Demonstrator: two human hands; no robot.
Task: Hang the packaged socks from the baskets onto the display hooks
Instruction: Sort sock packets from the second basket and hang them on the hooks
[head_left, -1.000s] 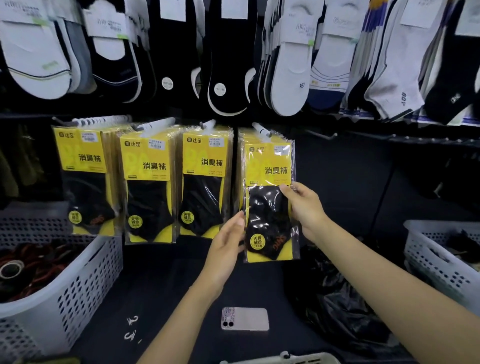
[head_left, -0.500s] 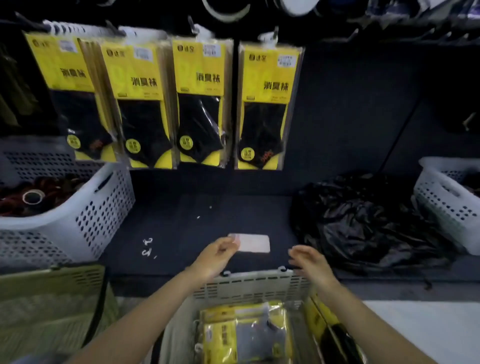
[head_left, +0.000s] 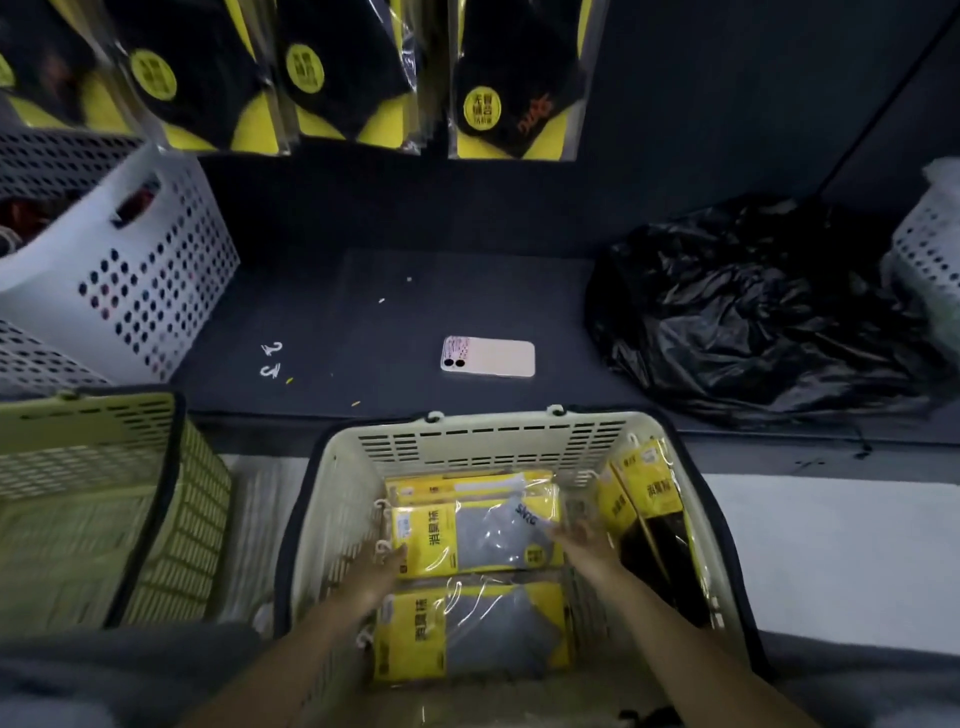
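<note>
Packaged socks (head_left: 475, 540) inside the basket (head_left: 493, 441): we are touching them with left grip (head_left: 379, 566) and right grip (head_left: 582, 535). Blur is hiding whether either pinches. Their slick film could slip free.

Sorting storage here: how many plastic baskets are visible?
4: white perforated plastic basket left on the shelf; second white basket at the right edge; green slatted basket lower left; cream basket of sock packs centre.

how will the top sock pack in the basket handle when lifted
Probably light and floppy: the top pack is glossy film over a grey sock, so it may sag. The film looks slippery, so it could slide off the pack below. Its yellow card likely stiffens one end.
</note>
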